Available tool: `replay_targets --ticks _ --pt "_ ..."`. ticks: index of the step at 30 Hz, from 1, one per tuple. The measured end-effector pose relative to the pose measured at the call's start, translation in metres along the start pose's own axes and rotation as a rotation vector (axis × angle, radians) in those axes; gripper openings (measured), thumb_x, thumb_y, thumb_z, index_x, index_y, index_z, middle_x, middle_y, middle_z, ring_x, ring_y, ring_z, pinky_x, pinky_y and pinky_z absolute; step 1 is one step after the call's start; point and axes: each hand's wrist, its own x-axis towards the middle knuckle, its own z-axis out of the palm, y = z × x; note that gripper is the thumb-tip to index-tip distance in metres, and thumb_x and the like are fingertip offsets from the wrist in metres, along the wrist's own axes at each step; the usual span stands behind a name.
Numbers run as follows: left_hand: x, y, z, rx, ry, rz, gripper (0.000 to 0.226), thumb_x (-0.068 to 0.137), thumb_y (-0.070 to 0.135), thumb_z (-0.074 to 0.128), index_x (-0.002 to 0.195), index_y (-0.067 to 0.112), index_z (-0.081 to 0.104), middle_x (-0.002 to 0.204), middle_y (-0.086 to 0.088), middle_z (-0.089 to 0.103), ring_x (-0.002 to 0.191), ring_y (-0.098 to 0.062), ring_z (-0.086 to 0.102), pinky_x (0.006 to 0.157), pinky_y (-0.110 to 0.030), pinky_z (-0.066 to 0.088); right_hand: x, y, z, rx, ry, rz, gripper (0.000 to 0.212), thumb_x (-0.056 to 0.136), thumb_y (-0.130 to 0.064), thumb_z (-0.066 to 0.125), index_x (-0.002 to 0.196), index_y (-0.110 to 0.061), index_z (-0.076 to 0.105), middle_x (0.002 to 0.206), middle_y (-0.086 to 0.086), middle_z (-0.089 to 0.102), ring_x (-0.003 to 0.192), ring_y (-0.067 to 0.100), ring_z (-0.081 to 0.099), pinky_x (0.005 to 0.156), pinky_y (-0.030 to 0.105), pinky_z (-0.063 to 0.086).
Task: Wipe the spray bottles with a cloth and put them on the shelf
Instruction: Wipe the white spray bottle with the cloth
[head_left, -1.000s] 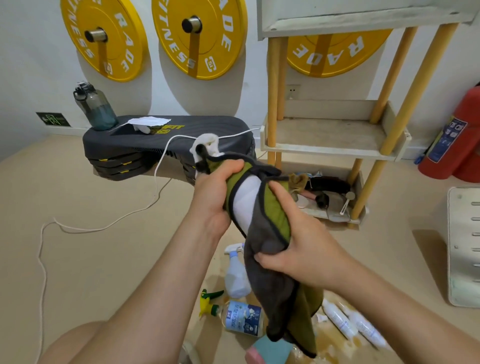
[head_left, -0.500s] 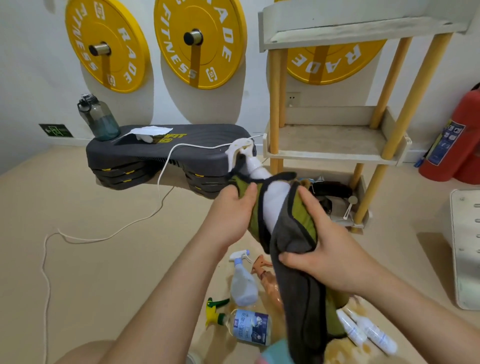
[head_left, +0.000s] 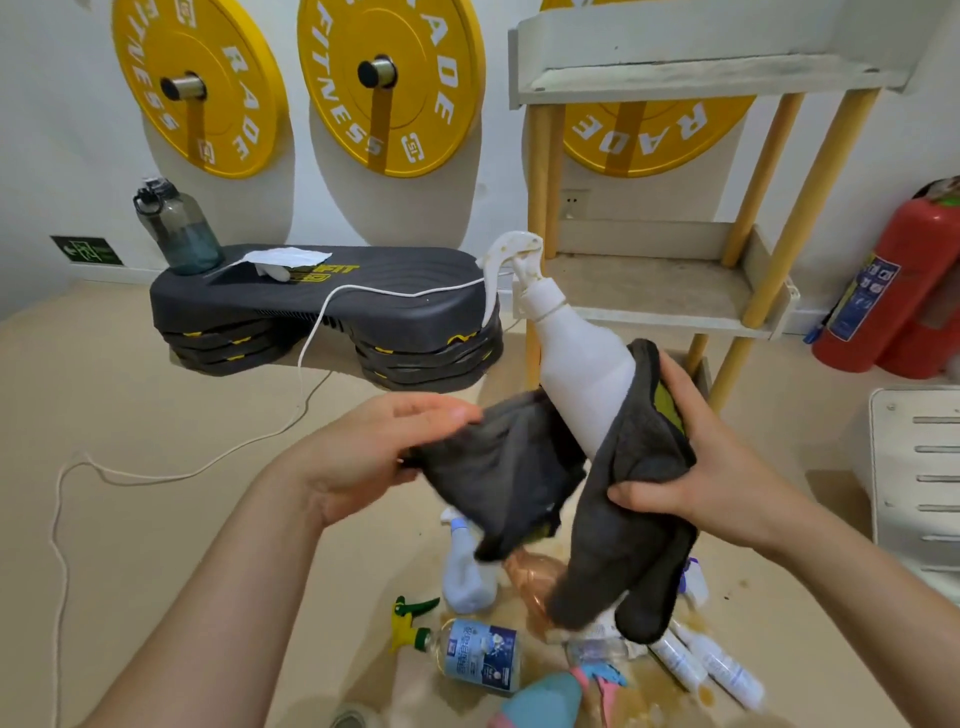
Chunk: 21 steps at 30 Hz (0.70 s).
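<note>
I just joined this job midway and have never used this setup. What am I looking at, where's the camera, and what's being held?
There is no machine: a person works with bare hands. Every picture comes from a camera on their head, looking forward and down. The right hand grips a white bottle through a grey cloth; the left hand pinches the cloth's other end. More spray bottles lie on the floor below. The shelf stands just behind.

white spray bottle (head_left: 582, 374), dark grey cloth (head_left: 519, 467) with green underside, yellow weight plates (head_left: 389, 83)
</note>
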Motion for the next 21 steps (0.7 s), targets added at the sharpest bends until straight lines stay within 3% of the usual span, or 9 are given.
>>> replay_targets --ticks 2,4,7,9,11,14,17,19,21 --pt "0.004 -0.002 -0.006 0.219 0.292 0.009 0.007 0.09 0.022 0.069 0.093 0.021 0.075 0.091 0.0 0.07 0.083 -0.014 0.057 0.07 -0.027 0.04 -0.003 0.002 -0.003 -0.014 -0.052 0.009 0.126 0.067 -0.012 0.089 0.151 -0.051 0.003 0.123 -0.037 0.036 0.108 -0.012 0.049 0.078 0.007 0.046" --pt "0.009 -0.01 -0.009 0.478 0.483 0.034 0.009 0.09 0.015 0.07 0.095 0.02 0.073 0.087 -0.001 0.069 0.075 -0.014 0.058 0.064 -0.025 0.042 -0.006 0.002 -0.002 -0.053 -0.116 -0.003 0.122 0.066 -0.013 0.09 0.147 -0.053 0.007 0.124 -0.039 0.033 0.107 -0.021 0.046 0.079 0.003 0.044" --pt "0.01 -0.013 -0.013 0.757 0.508 -0.02 0.011 0.083 0.014 0.073 0.08 0.024 0.073 0.078 0.003 0.068 0.079 -0.017 0.062 0.067 -0.027 0.044 -0.009 0.002 0.0 -0.104 -0.149 -0.014 0.119 0.066 -0.013 0.09 0.14 -0.056 0.007 0.121 -0.042 0.03 0.099 -0.035 0.04 0.078 -0.003 0.04" --pt "0.01 -0.015 -0.017 0.776 0.459 -0.057 0.014 0.083 0.013 0.073 0.072 0.02 0.068 0.073 0.0 0.067 0.074 -0.02 0.06 0.065 -0.028 0.043 -0.009 0.002 0.001 -0.097 -0.137 -0.026 0.118 0.067 -0.011 0.09 0.141 -0.055 0.009 0.122 -0.044 0.028 0.099 -0.037 0.038 0.078 -0.005 0.038" --pt "0.011 -0.016 -0.017 0.505 0.411 -0.029 0.019 0.084 0.006 0.069 0.068 0.013 0.06 0.068 -0.005 0.06 0.067 -0.022 0.054 0.061 -0.029 0.041 -0.006 0.002 0.0 -0.074 -0.104 -0.033 0.123 0.067 -0.01 0.089 0.148 -0.053 0.007 0.125 -0.041 0.03 0.1 -0.034 0.04 0.077 -0.004 0.039" --pt "0.009 -0.009 0.005 -0.205 0.347 0.099 0.021 0.078 -0.003 0.064 0.072 0.014 0.053 0.069 -0.009 0.049 0.062 -0.021 0.046 0.057 -0.03 0.035 -0.002 0.002 0.001 -0.042 -0.025 -0.004 0.127 0.067 -0.011 0.088 0.152 -0.051 0.002 0.12 -0.039 0.035 0.1 -0.021 0.047 0.077 0.003 0.044" --pt "0.0 0.002 0.038 -0.787 0.222 0.194 0.027 0.075 -0.011 0.054 0.089 0.012 0.055 0.081 -0.01 0.064 0.071 -0.021 0.061 0.068 -0.031 0.045 0.001 0.005 0.013 -0.096 0.068 -0.018 0.124 0.066 -0.018 0.089 0.155 -0.04 0.005 0.113 -0.033 0.044 0.103 0.001 0.054 0.085 0.017 0.044" --pt "-0.007 0.009 0.05 -0.879 0.025 0.251 0.039 0.066 -0.007 0.051 0.1 0.009 0.057 0.096 -0.012 0.07 0.083 -0.023 0.066 0.076 -0.034 0.048 0.002 0.005 0.023 -0.129 0.12 -0.061 0.114 0.064 -0.021 0.089 0.153 -0.036 0.019 0.116 -0.022 0.053 0.109 0.009 0.055 0.086 0.019 0.046" --pt "-0.009 0.013 0.057 -0.632 -0.056 0.331 0.036 0.07 -0.005 0.051 0.102 0.008 0.059 0.1 -0.01 0.071 0.091 -0.02 0.067 0.076 -0.032 0.05 0.001 0.004 0.032 -0.115 0.182 -0.141 0.092 0.061 -0.023 0.088 0.133 -0.046 0.036 0.113 -0.026 0.057 0.104 0.0 0.058 0.078 0.008 0.043"
